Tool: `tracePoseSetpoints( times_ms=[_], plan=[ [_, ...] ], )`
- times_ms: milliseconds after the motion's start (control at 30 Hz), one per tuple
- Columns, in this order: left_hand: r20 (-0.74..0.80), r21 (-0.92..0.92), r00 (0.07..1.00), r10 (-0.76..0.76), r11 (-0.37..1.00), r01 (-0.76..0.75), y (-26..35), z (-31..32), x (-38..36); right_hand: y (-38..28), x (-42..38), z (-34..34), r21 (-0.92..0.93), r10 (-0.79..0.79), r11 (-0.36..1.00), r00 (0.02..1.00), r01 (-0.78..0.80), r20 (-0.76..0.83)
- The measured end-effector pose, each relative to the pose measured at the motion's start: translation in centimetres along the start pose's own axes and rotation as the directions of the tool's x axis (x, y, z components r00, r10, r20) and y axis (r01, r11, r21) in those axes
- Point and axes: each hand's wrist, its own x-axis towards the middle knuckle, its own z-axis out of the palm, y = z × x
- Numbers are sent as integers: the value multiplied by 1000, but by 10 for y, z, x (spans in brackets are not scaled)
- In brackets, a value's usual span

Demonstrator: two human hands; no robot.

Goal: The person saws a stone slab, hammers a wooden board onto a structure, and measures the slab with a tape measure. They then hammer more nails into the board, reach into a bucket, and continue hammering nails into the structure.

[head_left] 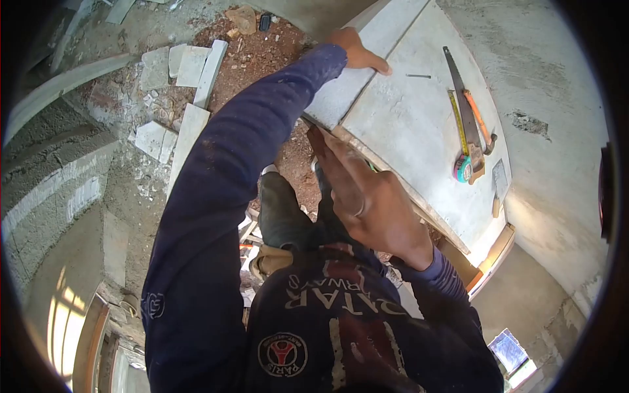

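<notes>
My left hand [357,51] lies on the white-grey panel [354,82] near its far left edge, thumb stretched out to the seam; its other fingers are mostly hidden. Beside the near edge of the larger pale panel [406,124], my right hand [377,200] is held with fingers straight out toward the corner, seemingly gripping nothing. A thin dark nail-like piece [418,76] lies on the panel. Farther right on it are a handsaw [464,108], an orange-handled hammer [478,116], a teal tape measure [462,168] with its yellow blade out, and a flat trowel-like tool [499,183].
Broken white slabs [155,141] and long strips [189,144] lie on the rubble floor [252,62] at left. A small dark object [265,21] sits beside a stone [242,19]. A rough plaster wall [544,72] stands close behind the panel at right.
</notes>
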Motion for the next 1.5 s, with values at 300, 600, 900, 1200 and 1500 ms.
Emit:
tracePoseSetpoints(
  times_ms=[300,600,900,1200,1500],
  plan=[
    [-56,-22,998,13,1000,-14,-5,-1,-4,37,28,-31,305,58,945,978,-118,199],
    [-833,146,457,312,921,-362,92,-136,-149,36,28,-12,264,-47,964,994,19,98],
    [-822,-352,474,-316,936,14,-21,99,-290,36,73,-18,540,-34,803,885,-253,465],
    [-515,-833,628,-584,515,-204,7,132,-208,46,87,-20,603,-118,763,867,-232,484],
    [-506,-842,625,-595,498,-208,-59,180,-246,47,77,-22,581,-113,793,892,-185,438]
  ],
)
